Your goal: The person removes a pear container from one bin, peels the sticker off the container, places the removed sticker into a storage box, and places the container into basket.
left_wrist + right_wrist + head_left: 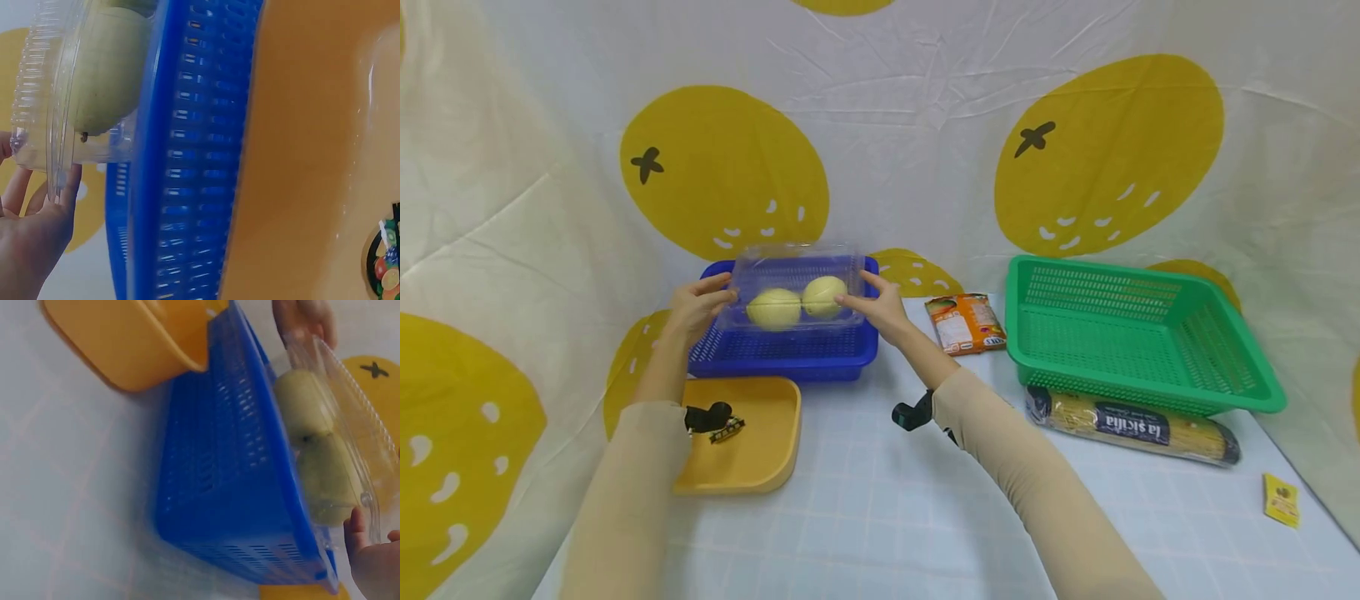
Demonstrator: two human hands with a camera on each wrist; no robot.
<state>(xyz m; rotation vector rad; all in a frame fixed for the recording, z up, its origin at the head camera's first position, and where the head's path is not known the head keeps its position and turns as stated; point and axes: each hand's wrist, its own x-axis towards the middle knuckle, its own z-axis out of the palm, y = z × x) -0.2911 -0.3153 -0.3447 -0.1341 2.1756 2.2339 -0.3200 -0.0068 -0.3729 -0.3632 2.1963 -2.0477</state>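
My left hand [694, 304] and right hand [883, 310] grip opposite ends of a clear plastic clamshell box [797, 271]. Inside sit two pale yellow-green round fruits [775, 309], side by side. The box overlaps the blue basket [782, 367] in the head view, and both wrist views show it at the basket's rim. Seen from the left wrist, the fingers [72, 184] curl under the box's end, and a dark stem shows on one fruit [109, 72]. From the right wrist, a thumb [356, 531] presses the lid edge.
An orange-yellow tray [767, 433] stands in front of the blue basket with a small dark packet [727, 429] in it. To the right are an orange packet [966, 323], a green basket [1097, 333], a bag of spaghetti [1131, 425] and a small yellow packet [1281, 500].
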